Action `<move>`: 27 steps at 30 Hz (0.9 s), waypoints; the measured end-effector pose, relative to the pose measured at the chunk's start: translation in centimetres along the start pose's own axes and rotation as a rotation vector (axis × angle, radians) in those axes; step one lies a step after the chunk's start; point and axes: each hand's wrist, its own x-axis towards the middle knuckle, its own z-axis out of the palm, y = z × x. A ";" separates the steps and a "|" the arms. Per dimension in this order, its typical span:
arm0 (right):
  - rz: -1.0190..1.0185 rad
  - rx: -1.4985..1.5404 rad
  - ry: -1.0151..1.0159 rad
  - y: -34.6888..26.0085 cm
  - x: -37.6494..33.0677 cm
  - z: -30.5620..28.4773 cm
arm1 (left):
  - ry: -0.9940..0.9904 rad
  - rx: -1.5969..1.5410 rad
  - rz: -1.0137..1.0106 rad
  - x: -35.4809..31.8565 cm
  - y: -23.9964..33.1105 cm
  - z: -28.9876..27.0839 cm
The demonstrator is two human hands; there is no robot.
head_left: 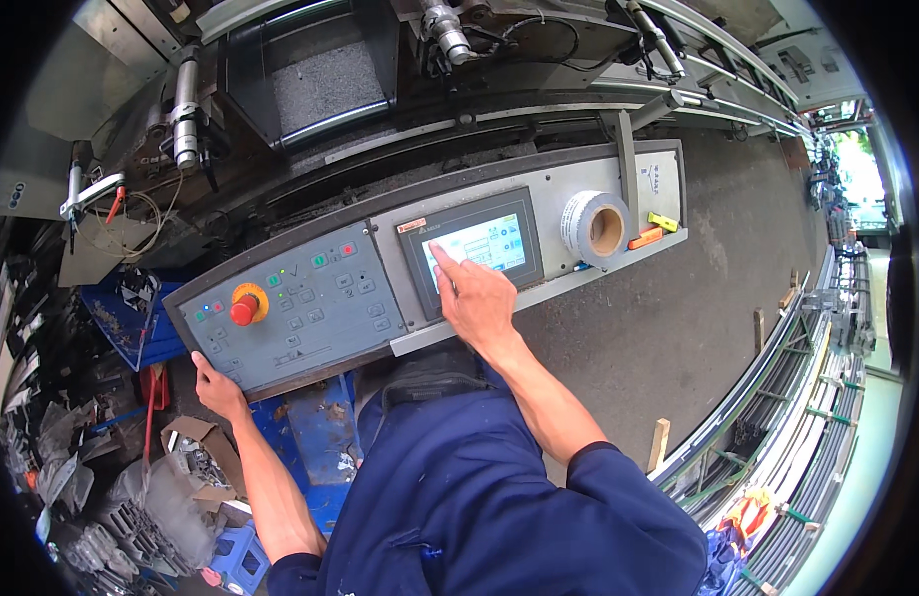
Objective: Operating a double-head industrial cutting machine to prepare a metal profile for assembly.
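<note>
A long control panel (320,323) stretches in front of me, with a grey-blue key field and a red emergency stop button (245,309) on its left part. My left hand (219,387) holds the panel's lower left corner, thumb on the top face and the other fingers mostly hidden below the edge. My right hand (476,301) is over the lit touchscreen (494,238), index finger stretched out to the screen's left part, the other fingers partly curled; nothing is held in it. Whether the fingertip touches the glass I cannot tell.
A tape roll (581,230) stands right of the screen, beside orange and yellow markers (654,232). Machinery with metal cylinders (186,109) lies beyond. At left are a blue bin (132,323) and a cardboard box (203,467); long metal bars (777,427) are racked at right.
</note>
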 end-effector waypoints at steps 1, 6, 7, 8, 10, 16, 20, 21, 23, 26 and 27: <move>0.016 -0.038 -0.010 -0.4 0.0 0.2 | -0.005 0.000 0.003 0.1 0.0 0.0; -0.007 0.037 0.037 -0.5 -1.0 -0.6 | -0.006 0.014 0.000 0.3 -0.5 -0.2; -0.010 0.065 0.047 -0.3 -1.7 -0.7 | -0.013 0.022 -0.022 0.3 -0.3 -0.1; -0.001 0.057 0.049 0.3 -2.6 -0.9 | -0.025 0.021 -0.018 0.2 -0.1 0.2; 0.092 0.088 0.133 1.7 -4.3 -1.6 | -0.017 0.031 -0.011 0.3 -0.1 0.1; 0.319 0.018 0.147 5.5 -6.6 -3.4 | -0.031 0.053 -0.026 1.0 -1.4 0.1; 0.361 0.022 0.164 6.1 -6.4 -3.6 | -0.053 0.073 -0.048 0.8 -0.9 0.5; 0.317 0.020 0.177 6.2 -6.1 -3.5 | -0.052 0.077 -0.044 1.0 -1.2 0.3; 0.275 0.022 0.189 5.9 -5.6 -3.5 | -0.039 0.075 -0.058 1.4 -1.9 0.1; 0.247 0.055 0.171 5.0 -5.2 -3.4 | -0.024 0.088 -0.055 1.2 -1.6 0.4; 0.234 0.061 0.166 4.8 -5.1 -3.3 | -0.022 0.089 -0.056 1.1 -1.6 0.4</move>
